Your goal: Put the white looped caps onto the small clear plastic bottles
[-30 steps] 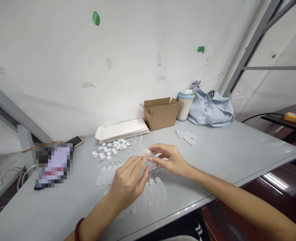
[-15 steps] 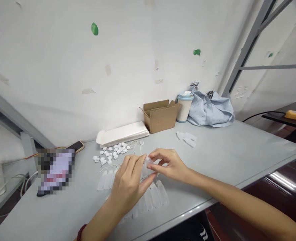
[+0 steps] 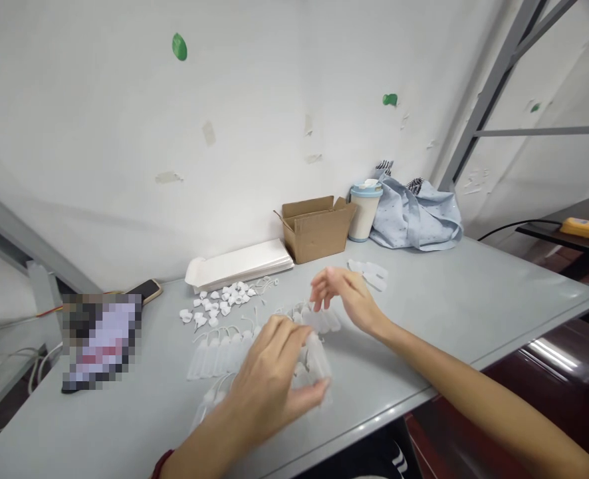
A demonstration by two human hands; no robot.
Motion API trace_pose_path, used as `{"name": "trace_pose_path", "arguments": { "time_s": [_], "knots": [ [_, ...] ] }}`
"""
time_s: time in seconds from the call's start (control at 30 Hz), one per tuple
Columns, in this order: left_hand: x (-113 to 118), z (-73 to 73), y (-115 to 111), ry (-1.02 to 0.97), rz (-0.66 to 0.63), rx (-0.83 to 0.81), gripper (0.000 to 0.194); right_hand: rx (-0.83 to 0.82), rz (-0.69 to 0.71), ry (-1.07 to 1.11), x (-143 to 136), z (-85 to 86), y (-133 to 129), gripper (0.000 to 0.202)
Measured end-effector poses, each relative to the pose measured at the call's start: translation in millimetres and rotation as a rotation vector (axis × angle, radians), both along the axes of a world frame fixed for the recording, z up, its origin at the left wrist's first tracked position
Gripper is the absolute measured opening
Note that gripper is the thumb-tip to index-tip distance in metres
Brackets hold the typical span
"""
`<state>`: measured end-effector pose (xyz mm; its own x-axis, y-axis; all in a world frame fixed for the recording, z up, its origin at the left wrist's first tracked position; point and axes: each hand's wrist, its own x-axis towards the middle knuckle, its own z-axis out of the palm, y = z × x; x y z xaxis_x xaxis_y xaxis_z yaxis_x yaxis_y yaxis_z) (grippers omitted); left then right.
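Between the thumb and fingers of my left hand [image 3: 269, 372] is a small translucent white plastic piece [image 3: 318, 356], long and narrow like a little bottle. It tilts above more such pieces on the table, partly hidden by the hand. My right hand [image 3: 347, 296] is raised to the right of it, fingers loosely bent and apart, holding nothing. Behind that hand's fingertips lie more translucent pieces [image 3: 328, 320]. To the left is a neat row of translucent pieces [image 3: 219, 352] with thin curved white tails. Small white caps [image 3: 222, 303] lie in a loose pile beyond the row.
Along the wall stand a white flat packet [image 3: 239, 265], an open cardboard box [image 3: 319, 233], a lidded cup [image 3: 364, 213] and a light-blue cloth bag [image 3: 419, 216]. Two or so flat translucent pieces [image 3: 371, 274] lie on the grey table [image 3: 454, 299]. A phone [image 3: 146, 291] is at the left.
My right hand has let go of the translucent piece and moved up and right, away from my left hand. My left hand has moved slightly right and down, still holding the piece.
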<state>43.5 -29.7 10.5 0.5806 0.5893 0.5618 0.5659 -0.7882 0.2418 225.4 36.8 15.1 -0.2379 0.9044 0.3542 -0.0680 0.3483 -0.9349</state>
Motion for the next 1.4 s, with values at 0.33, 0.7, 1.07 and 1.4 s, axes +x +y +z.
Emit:
{"name": "trace_pose_path", "arguments": {
  "time_s": [0.33,0.7,1.07,1.4],
  "knots": [
    [23.5,-3.7,-8.1,0.293,0.022,-0.273,0.034,0.133,-0.324,-0.113,26.0,1.2,32.8,0.046],
    [21.2,-5.7,-10.9,0.294,0.103,-0.220,0.049,0.327,-0.490,-0.531,44.5,0.2,47.4,0.041],
    [-50.4,-6.5,96.2,0.298,0.458,-0.195,0.029,-0.085,-0.576,-1.282,115.9,4.9,77.2,0.024],
    [-13.4,-15.1,147.6,0.313,0.426,-0.209,0.022,-0.168,-0.391,-1.356,119.6,-3.8,87.6,0.029]
  ]
}}
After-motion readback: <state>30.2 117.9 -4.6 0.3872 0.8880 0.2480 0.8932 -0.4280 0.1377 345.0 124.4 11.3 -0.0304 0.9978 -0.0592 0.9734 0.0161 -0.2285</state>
